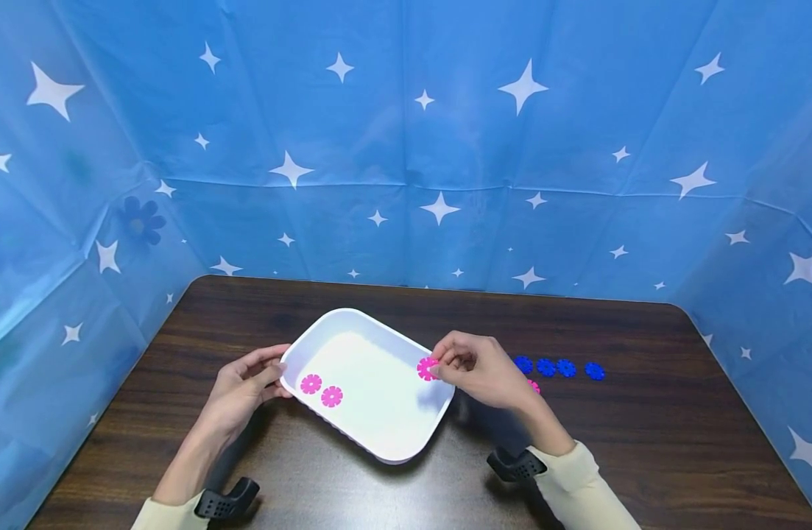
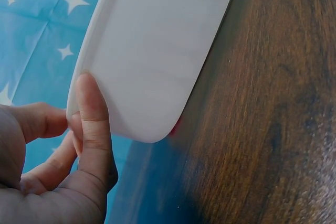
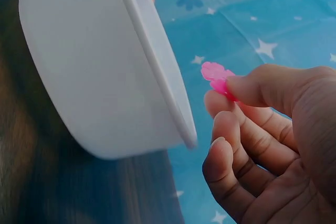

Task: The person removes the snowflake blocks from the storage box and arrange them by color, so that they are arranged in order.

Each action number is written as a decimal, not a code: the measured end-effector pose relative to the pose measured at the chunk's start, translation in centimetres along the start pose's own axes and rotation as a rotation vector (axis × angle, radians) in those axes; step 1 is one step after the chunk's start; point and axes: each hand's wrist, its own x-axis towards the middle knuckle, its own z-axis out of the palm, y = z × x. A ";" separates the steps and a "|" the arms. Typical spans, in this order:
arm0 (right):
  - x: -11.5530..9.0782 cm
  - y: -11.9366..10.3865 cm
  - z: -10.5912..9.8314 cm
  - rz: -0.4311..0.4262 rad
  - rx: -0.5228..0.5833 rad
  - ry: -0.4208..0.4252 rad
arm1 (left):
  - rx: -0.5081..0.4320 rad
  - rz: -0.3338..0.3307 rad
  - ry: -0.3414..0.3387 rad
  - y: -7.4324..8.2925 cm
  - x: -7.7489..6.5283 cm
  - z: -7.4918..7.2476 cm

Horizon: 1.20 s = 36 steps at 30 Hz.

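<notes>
A white rectangular tray (image 1: 379, 419) stands at an angle on the table. My left hand (image 1: 236, 390) grips its rim at the left corner, the thumb lying along the outer wall in the left wrist view. Two pink flower-shaped discs (image 1: 331, 397) lie inside the tray near that end. Thumb and index finger of my right hand (image 1: 488, 372) pinch another pink flower-shaped disc (image 3: 214, 72) at the tray's right side. In the right wrist view the held disc is apart from the tray's rim, and the other fingers are curled below it.
Several blue flower-shaped discs (image 1: 566, 368) lie in a row on the dark wooden table (image 1: 651, 434), right of my right hand. A pink disc (image 1: 534, 386) is partly hidden behind that hand. A blue curtain (image 1: 406, 147) with white stars surrounds the table's back and sides.
</notes>
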 end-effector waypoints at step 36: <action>-8.2 8.6 -8.1 0.337 -0.139 0.215 | 0.001 0.004 0.014 0.0 -0.1 0.1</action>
